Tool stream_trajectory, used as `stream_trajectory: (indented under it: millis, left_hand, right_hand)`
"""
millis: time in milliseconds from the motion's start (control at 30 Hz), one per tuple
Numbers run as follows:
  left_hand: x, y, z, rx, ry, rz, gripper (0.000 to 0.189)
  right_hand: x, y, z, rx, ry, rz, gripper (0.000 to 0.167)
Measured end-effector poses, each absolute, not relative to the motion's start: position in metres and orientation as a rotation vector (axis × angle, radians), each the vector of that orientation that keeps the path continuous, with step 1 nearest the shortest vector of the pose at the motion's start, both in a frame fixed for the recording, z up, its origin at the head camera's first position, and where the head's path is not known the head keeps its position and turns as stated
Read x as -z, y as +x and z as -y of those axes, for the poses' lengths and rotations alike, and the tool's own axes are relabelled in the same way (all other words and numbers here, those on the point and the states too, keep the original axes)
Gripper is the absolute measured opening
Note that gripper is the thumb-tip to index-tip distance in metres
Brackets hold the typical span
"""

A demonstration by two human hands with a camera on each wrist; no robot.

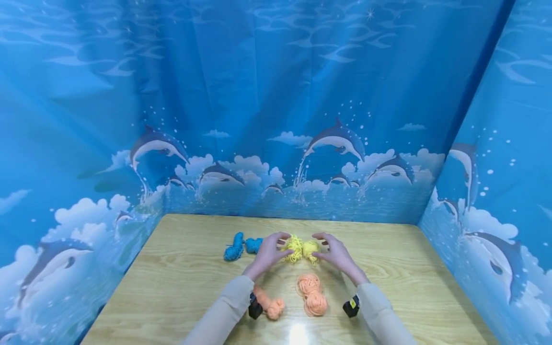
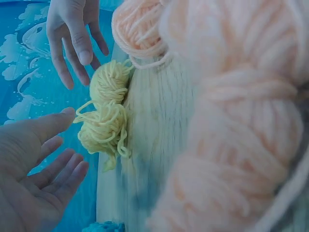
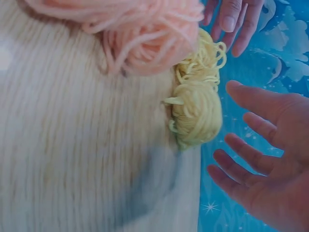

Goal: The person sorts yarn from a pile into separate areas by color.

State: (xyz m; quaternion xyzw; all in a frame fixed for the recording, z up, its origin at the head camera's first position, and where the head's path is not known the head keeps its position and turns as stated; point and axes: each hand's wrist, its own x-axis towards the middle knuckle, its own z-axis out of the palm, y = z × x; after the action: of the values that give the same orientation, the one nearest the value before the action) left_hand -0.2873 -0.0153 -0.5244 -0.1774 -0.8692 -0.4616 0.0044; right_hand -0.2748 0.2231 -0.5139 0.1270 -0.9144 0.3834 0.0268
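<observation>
On the far part of the table (image 1: 401, 268), the yellow yarn bundle (image 1: 297, 248) lies between the left hand (image 1: 270, 251) and right hand (image 1: 337, 252), both spread wide and holding nothing, so light, even pressure from both ends should steady it without tangling.

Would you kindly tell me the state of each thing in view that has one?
Yellow yarn: left part loosely looped, right part wound more neatly
Left hand: relaxed, gripping nothing; contact with yarn unclear
Right hand: relaxed, gripping nothing; contact with yarn unclear
Left blue yarn: bundled, unobstructed
Right blue yarn: bundled, partly hidden
Left peach yarn: bundled, partly hidden
Right peach yarn: bundled, narrowed at middle
</observation>
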Motion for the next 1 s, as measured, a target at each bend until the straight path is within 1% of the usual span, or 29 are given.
stream_trajectory:
  millis: [433, 633, 833, 1000]
  left_hand:
    - [0.514, -0.272, 0.033, 1.54, -0.605, 2.652, 0.046]
    - [0.511, -0.264, 0.041, 1.572, -0.602, 2.631, 0.044]
    - [0.509, -0.256, 0.051, 1.603, -0.642, 2.634, 0.044]
    - [0.509, -0.251, 0.059, 1.565, -0.662, 2.649, 0.045]
  right_hand:
    - [0.51, -0.251, -0.231, -1.318, 0.444, 2.768, 0.051]
    - [0.508, -0.237, -0.232, -1.334, 0.452, 2.756, 0.051]
    - [0.512, -0.224, -0.233, -1.341, 0.498, 2.732, 0.049]
    - [0.517, -0.214, -0.233, -1.388, 0.549, 2.712, 0.05]
